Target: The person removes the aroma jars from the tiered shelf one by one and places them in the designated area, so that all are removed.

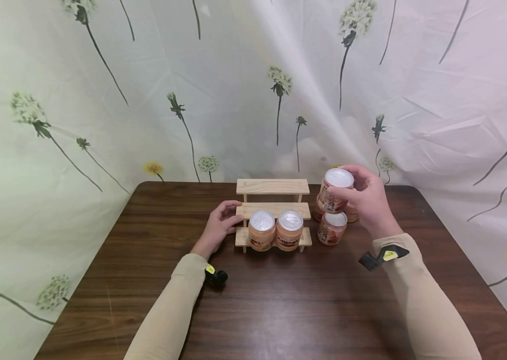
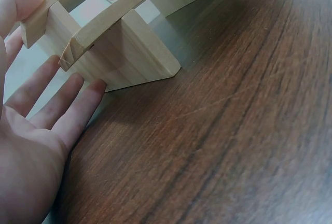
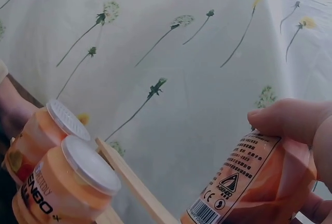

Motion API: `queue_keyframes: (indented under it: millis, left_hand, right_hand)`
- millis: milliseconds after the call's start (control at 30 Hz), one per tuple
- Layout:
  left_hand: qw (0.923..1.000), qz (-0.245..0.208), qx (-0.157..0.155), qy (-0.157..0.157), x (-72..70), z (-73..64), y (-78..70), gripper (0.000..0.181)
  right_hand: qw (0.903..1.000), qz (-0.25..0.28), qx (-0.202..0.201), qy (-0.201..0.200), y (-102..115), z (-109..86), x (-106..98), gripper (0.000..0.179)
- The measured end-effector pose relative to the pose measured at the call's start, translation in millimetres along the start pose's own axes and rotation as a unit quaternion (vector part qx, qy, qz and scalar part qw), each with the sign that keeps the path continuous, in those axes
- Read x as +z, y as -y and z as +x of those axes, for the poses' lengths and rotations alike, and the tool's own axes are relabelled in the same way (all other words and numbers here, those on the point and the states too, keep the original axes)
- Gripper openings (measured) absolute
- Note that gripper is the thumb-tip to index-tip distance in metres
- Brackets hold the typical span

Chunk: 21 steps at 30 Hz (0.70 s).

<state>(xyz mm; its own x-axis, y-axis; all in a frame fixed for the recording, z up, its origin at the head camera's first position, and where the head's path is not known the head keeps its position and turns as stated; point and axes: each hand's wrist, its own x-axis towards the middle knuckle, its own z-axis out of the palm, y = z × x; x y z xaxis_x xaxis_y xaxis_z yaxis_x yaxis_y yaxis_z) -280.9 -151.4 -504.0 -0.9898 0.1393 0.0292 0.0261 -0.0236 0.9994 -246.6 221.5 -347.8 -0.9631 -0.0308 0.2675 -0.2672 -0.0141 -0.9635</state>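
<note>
A three-step wooden rack (image 1: pixel 273 186) stands on the table. Two orange jars with whitish lids, a left jar (image 1: pixel 262 234) and a right jar (image 1: pixel 290 233), sit side by side on its lowest step. My right hand (image 1: pixel 368 200) grips another orange jar (image 1: pixel 335 192) between thumb and fingers, raised above the jars right of the rack; the right wrist view shows its printed label (image 3: pixel 233 182). At the rack's left end my left hand (image 1: pixel 221 225) rests with fingers loosely extended, touching the side of the steps. In the left wrist view its fingertips (image 2: pixel 96 86) meet the wooden side panel.
A jar (image 1: pixel 332 231) stands on the table right of the rack, and more jars (image 1: pixel 352 214) are partly hidden behind it and the right hand. The dark wooden table (image 1: pixel 271 310) reaches back to a flower-printed curtain (image 1: pixel 235 90).
</note>
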Motion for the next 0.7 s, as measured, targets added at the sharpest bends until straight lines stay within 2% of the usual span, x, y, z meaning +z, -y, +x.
queue_keyframes:
  millis: [233, 467, 700]
  left_hand:
    - [1.0000, 0.002, 0.000, -0.001, 0.2, -1.4, -1.4, 0.043]
    - [1.0000, -0.002, 0.003, 0.002, -0.7, -1.1, -0.6, 0.043]
    - [1.0000, 0.003, 0.004, -0.002, 0.4, -2.0, -0.6, 0.041]
  right_hand:
    - [0.9997, 0.019, -0.009, -0.012, -5, -8.4, -18, 0.043]
    - [0.9989, 0.013, -0.018, -0.041, -8, -14.8, -36, 0.046]
    - [0.9984, 0.009, -0.024, -0.051, -13, -21.8, -57, 0.045]
